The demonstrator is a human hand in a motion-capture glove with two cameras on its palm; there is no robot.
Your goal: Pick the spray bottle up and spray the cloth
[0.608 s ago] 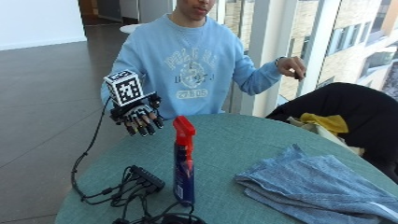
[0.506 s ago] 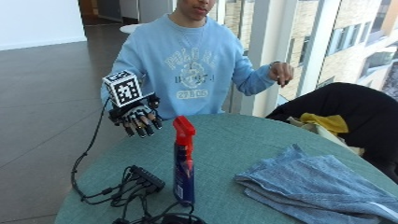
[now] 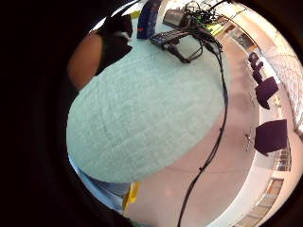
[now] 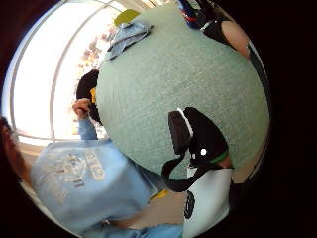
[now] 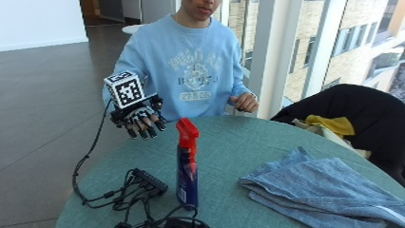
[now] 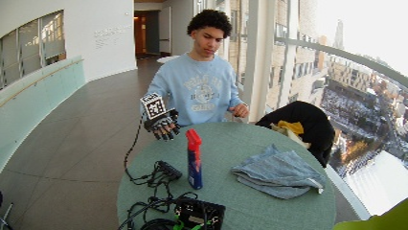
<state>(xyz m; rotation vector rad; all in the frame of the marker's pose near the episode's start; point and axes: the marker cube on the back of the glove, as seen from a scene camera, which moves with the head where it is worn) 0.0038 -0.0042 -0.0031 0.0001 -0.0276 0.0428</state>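
The gloved right hand (image 5: 140,121) hangs above the table's (image 5: 253,147) near-person edge, fingers relaxed and pointing down, holding nothing. Compared with the earlier views it sits in much the same place; only the bare left hand (image 5: 244,101) has dropped to the table's far edge. The spray bottle (image 5: 187,166) stands upright and untouched near the front edge, and the cloth (image 5: 323,192) lies crumpled beside it. The reach is not yet begun.
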